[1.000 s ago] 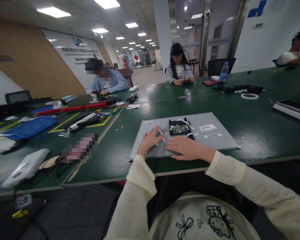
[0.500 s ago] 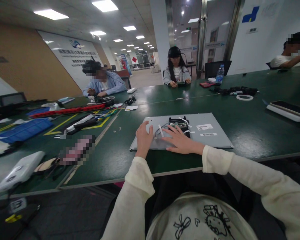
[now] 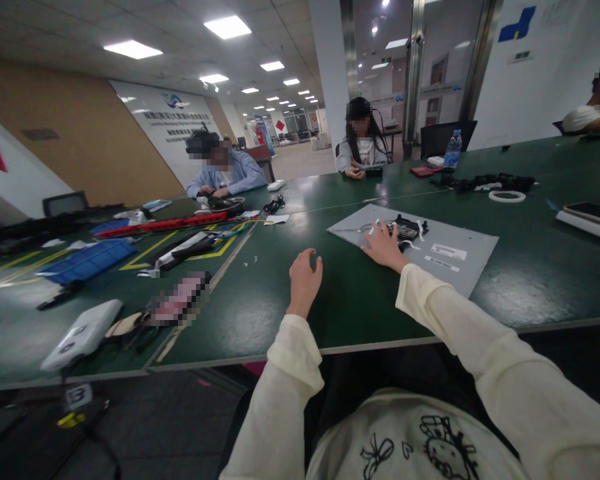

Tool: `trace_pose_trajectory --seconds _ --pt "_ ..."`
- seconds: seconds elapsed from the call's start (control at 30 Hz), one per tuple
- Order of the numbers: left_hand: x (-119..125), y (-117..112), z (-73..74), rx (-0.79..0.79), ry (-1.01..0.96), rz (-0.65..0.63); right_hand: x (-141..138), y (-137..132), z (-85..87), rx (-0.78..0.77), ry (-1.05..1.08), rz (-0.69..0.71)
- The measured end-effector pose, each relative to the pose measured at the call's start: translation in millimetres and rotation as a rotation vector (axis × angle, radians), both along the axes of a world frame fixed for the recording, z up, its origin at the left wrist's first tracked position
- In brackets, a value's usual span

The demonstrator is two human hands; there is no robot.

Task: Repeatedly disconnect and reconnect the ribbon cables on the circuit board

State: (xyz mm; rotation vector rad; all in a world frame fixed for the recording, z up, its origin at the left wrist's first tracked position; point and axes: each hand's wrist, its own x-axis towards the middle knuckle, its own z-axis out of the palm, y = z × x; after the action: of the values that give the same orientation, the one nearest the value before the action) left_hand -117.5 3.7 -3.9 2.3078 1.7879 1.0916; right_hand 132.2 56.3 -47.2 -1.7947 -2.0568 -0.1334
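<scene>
A flat grey metal panel [image 3: 460, 263] lies skewed on the green table [image 3: 360, 307], with a small circuit board [image 3: 406, 230] and white taped wires on top. My right hand [image 3: 384, 248] lies flat on the panel's near-left part, fingers spread, just beside the circuit board. My left hand [image 3: 304, 280] hovers over bare table to the left of the panel, fingers loosely apart, holding nothing.
Three other people sit at the far side and right end. A blue tray [image 3: 87, 260], red strip [image 3: 160, 225], white device [image 3: 83, 333] and cables lie left. A water bottle [image 3: 451, 149], tape ring [image 3: 507, 196] and white-and-black slab [image 3: 587, 220] lie right.
The panel has slid away and to the right and turned askew under my right hand. My left hand has come off the panel and now hangs over the table.
</scene>
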Motion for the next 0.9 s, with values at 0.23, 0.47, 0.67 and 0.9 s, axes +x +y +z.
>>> trace_pose_trajectory --seconds 0.23,0.47,0.67,0.9 --pt "-3.6 2.0 -5.9 -0.024 0.001 -0.008 36.6 20.0 -12.2 -0.010 -0.022 -0.222" --pt "-4.0 -1.4 -8.9 -0.074 0.035 -0.031 59.5 24.6 -14.9 -0.031 -0.048 -0.354" --pt "-3.0 -3.7 -7.9 -0.106 0.064 -0.032 81.2 28.0 -20.6 -0.046 -0.049 -0.412" --pt "-3.8 -3.8 -10.0 -0.118 0.064 -0.053 118.8 30.7 -31.3 -0.026 -0.030 -0.470"
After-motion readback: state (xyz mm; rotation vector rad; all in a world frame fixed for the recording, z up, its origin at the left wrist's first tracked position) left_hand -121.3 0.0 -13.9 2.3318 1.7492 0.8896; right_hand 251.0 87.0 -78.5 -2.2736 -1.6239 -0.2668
